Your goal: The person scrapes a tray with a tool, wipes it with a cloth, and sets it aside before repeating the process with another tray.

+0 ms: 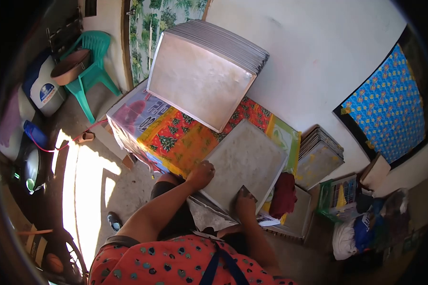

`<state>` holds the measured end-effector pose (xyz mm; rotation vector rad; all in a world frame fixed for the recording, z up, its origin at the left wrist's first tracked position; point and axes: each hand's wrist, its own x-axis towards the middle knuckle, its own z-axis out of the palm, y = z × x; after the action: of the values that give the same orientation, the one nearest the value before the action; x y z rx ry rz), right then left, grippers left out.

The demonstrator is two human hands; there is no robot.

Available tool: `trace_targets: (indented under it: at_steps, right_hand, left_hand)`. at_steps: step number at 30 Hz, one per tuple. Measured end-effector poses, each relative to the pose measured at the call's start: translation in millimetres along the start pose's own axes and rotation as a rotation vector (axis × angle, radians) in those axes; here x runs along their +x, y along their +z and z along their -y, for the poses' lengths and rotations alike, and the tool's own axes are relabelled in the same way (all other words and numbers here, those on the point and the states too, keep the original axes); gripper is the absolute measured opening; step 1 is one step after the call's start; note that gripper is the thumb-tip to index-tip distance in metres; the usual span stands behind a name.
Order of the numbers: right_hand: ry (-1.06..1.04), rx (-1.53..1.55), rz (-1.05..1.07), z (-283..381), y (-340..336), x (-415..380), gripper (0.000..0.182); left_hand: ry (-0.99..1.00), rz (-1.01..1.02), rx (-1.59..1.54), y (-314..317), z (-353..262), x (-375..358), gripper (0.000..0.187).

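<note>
A flat grey metal tray (249,159) lies on the table's near right part, its near edge by my body. My left hand (201,175) is closed at the tray's left edge, fingers curled on its rim. My right hand (245,204) rests on the near part of the tray, fingers bent round something small and dark that I cannot make out. A tall stack of similar metal trays (199,76) stands behind on the table. The colourful patterned cloth (176,137) covers the tabletop. A dark red cloth (284,199) lies at the tray's right.
More trays (318,161) lean by the wall at the right, near a green crate (337,199) and bundled fabrics (361,235). At the left stand a green chair (92,61) holding a brown basin (71,66), and a white container (46,90).
</note>
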<state>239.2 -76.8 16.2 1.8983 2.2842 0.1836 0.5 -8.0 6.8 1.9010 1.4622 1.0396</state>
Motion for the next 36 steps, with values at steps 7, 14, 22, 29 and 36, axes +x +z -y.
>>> trace_targets:
  at_steps: [7,14,22,29,36]
  right_hand:
    - [-0.006,0.103,0.118,6.7,-25.0,12.2,0.056]
    - [0.126,0.167,0.121,-42.3,-10.0,70.8,0.050]
    - [0.219,0.040,0.070,-26.1,6.8,46.9,0.052]
    - [0.127,0.036,0.033,-33.9,5.9,48.7,0.050]
    - [0.038,0.229,0.111,-83.4,-21.2,101.5,0.045]
  left_hand:
    - [0.072,0.002,-0.011,-1.8,2.2,0.9,0.018]
    - [0.087,-0.010,-0.037,-0.1,2.5,0.3,0.018]
    - [0.170,-0.066,-0.030,1.0,4.6,-1.5,0.015]
    - [0.146,-0.051,-0.019,-1.9,-0.5,1.7,0.013]
    - [0.130,-0.038,-0.088,-1.6,2.5,-1.2,0.015]
